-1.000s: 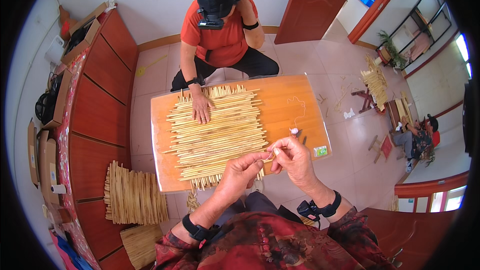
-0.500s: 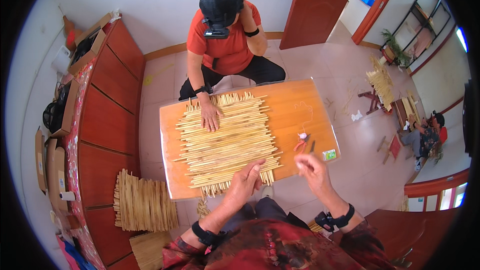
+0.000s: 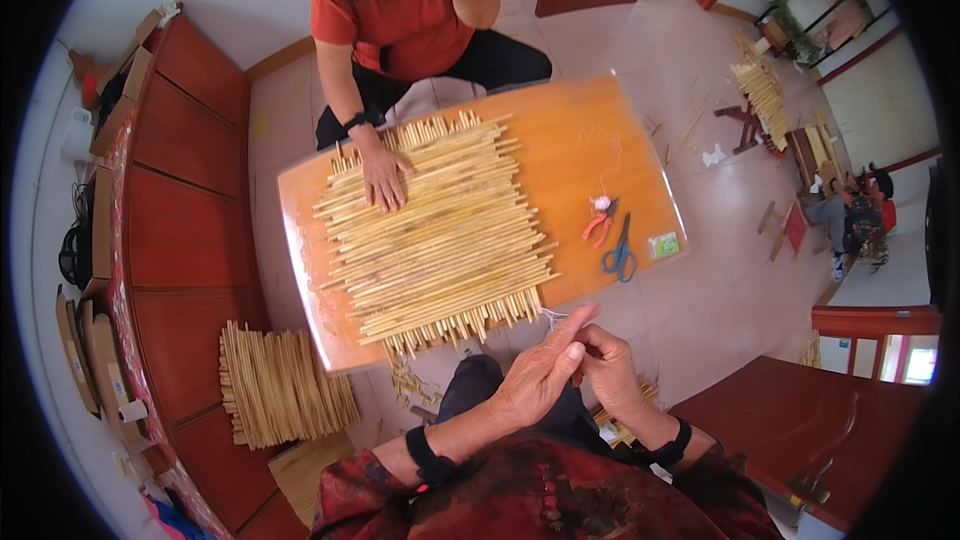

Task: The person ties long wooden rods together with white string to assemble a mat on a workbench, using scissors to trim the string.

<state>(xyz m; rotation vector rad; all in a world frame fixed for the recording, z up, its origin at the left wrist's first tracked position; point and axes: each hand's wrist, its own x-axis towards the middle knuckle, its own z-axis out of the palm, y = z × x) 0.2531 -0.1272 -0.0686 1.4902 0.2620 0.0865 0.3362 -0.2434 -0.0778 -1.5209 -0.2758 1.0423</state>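
Note:
My left hand and my right hand meet just below the near edge of a low orange table. Their fingertips pinch a thin white thread that runs up to the woven mat of pale straw sticks lying on the table. Both wrists wear black bands. Across the table a person in a red shirt presses one hand flat on the far side of the mat.
Blue-handled scissors, red pliers and a small green packet lie on the table's right part. A finished straw mat lies on the floor at left beside a red wooden bench. More straw bundles lie far right.
My right hand has come back in from the table's right side to join my left hand, and both now sit lower, off the mat's near edge. The view shifted closer to the table.

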